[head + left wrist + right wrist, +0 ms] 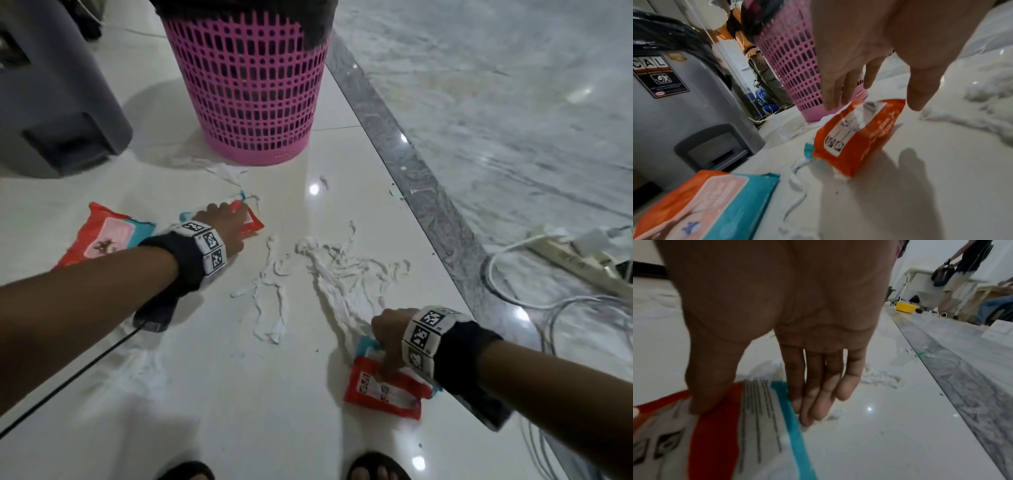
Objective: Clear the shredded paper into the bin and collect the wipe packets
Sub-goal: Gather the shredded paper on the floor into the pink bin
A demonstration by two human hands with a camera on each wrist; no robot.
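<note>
Both hands (pixel 226 224) reach packets (pixel 383 390) lying flat, long axes running away.

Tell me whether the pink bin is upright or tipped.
Upright: the pink bin stands on its base on the floor, mouth at the top.

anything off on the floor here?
Yes: shredded paper lies strewn over the floor tiles short of the pink bin, and three wipe packets lie scattered among it.
</note>
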